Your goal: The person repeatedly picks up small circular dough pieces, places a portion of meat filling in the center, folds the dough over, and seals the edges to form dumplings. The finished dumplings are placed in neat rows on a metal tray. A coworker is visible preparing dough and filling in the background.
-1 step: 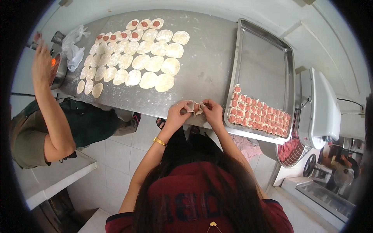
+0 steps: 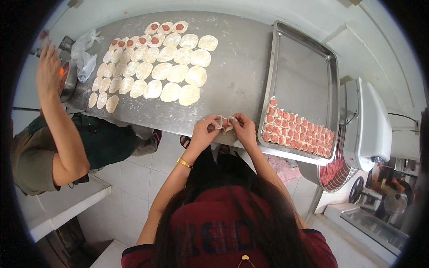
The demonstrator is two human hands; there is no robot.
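**Head view: one floppy dumpling, two hands, loads of dough rounds**

So the half-formed dumpling (image 2: 227, 123) is right at the near edge of the metal counter (image 2: 237, 80), soft wrapper gathered around a pinkish middle. Left hand (image 2: 204, 130) and right hand (image 2: 245, 129) each have fingers pinching its thin rim, one per side.

The counter's smooth grey steel, dusted with flour. Floury flat dough rounds (image 2: 170, 92), some more oval, sit in rows: I count about 30 bare ones, plus 8 topped rounds (image 2: 180, 27) with a reddish blob each.

One big rectangular metal tray (image 2: 306, 71) on the right, with a block of open-topped dumplings (image 2: 295, 131) packed into its near end, roughly forty, too tightly packed for an exact count.

Far left there's one metal bowl (image 2: 68, 85) with reddish stuff inside, next to a crinkly white plastic bag (image 2: 85, 56). A co-worker's hand (image 2: 48, 71) is raised beside it; can't tell if those fingers grip anything. Pink-red stuff also shows behind a rounded wire guard (image 2: 338, 178).
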